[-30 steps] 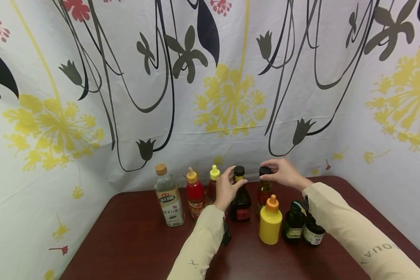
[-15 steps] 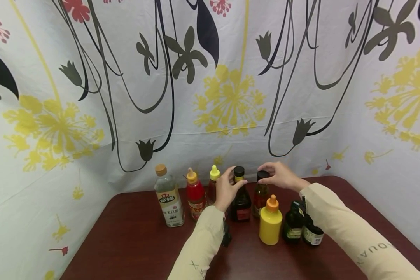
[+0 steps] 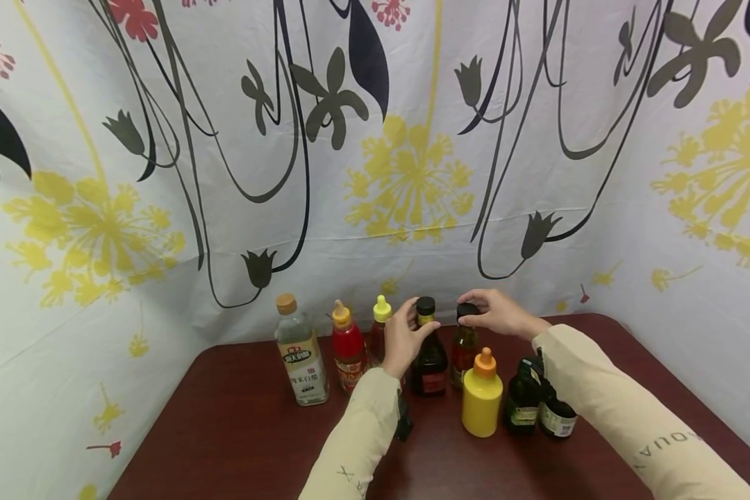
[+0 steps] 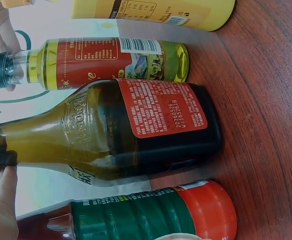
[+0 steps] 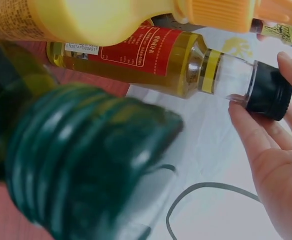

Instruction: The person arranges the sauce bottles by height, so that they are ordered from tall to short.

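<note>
My left hand [image 3: 405,337] pinches the neck of a brown glass bottle of dark sauce [image 3: 430,368], thumb on one side and fingers on the other. That bottle stands upright, its red back label facing the left wrist view. Just to its right is a clear bottle of yellow-green oil [image 3: 464,347] with a red label and black cap. My right hand [image 3: 500,314] holds the oil bottle by its cap; thumb and fingers sit around the cap in the right wrist view. The two bottles stand side by side, almost touching in the left wrist view.
Left of the hands stand a clear vinegar bottle [image 3: 306,368], a red squeeze bottle [image 3: 348,347] and a yellow-capped bottle [image 3: 379,333]. In front, a yellow squeeze bottle [image 3: 482,403], a dark green bottle [image 3: 523,403] and a small jar [image 3: 558,420] share the brown table [image 3: 225,430]. Patterned cloth [image 3: 325,222] hangs behind.
My right hand has shifted left with the oil bottle, bringing it closer to the dark sauce bottle. The left hand stays at the neck of its bottle.
</note>
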`<control>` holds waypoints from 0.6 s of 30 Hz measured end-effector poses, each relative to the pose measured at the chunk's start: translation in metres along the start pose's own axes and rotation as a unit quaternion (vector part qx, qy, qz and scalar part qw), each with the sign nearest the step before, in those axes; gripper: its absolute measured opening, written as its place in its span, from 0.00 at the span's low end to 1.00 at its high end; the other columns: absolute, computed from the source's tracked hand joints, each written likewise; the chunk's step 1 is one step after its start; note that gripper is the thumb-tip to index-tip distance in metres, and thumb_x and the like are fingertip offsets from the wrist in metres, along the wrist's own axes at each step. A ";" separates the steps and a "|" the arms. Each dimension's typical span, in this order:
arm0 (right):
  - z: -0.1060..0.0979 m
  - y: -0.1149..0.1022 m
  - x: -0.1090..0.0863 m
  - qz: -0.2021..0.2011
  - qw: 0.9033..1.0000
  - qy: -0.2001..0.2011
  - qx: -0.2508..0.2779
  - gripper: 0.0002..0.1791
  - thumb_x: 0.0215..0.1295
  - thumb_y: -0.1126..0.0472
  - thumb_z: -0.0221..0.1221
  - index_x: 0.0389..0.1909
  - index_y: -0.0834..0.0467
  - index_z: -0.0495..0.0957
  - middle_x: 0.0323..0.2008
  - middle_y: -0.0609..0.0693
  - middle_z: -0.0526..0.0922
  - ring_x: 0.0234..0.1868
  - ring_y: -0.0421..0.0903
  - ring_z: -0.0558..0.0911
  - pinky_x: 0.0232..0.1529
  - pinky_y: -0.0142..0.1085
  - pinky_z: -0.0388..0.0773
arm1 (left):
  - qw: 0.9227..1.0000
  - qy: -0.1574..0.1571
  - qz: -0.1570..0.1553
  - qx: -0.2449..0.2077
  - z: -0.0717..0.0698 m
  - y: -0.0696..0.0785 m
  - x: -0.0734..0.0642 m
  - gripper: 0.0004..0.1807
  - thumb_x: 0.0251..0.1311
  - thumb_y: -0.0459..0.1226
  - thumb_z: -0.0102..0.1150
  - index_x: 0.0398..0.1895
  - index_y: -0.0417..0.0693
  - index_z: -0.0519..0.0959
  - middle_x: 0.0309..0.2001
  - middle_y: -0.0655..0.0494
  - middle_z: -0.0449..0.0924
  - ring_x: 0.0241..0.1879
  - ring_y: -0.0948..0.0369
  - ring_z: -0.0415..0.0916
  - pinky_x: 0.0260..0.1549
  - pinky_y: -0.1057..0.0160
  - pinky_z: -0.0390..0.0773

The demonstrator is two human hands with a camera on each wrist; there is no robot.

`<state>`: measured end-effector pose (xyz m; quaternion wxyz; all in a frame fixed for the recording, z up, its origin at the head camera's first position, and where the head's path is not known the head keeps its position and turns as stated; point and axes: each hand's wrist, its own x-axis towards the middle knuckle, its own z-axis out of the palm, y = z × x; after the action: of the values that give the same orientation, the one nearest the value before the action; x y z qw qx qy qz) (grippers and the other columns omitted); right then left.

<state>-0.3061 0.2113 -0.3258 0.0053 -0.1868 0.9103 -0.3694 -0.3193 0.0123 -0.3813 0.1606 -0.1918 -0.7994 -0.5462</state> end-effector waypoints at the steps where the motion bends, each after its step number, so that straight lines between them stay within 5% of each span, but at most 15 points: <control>1: 0.000 -0.001 0.000 0.002 1.000 -0.002 0.001 0.24 0.58 0.56 0.58 0.52 0.64 0.70 0.56 0.67 0.65 0.56 0.64 0.65 0.51 0.53 0.65 | 1.000 0.000 -0.001 0.000 0.000 0.000 0.000 0.29 0.45 0.38 0.66 0.54 0.44 0.70 0.47 0.47 0.76 0.45 0.56 0.75 0.40 0.63 0.76; 18: -0.013 -0.011 -0.011 -0.021 1.000 -0.011 0.006 0.26 0.60 0.54 0.56 0.55 0.66 0.67 0.53 0.66 0.69 0.53 0.62 0.69 0.48 0.50 0.69 | 1.000 0.000 0.000 -0.001 0.001 0.000 -0.001 0.29 0.45 0.38 0.66 0.54 0.45 0.70 0.47 0.48 0.77 0.45 0.57 0.75 0.40 0.64 0.75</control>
<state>-0.2945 0.2168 -0.3105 0.0087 -0.2095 0.9041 -0.3725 -0.3180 0.0129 -0.3818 0.1603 -0.1924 -0.7990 -0.5466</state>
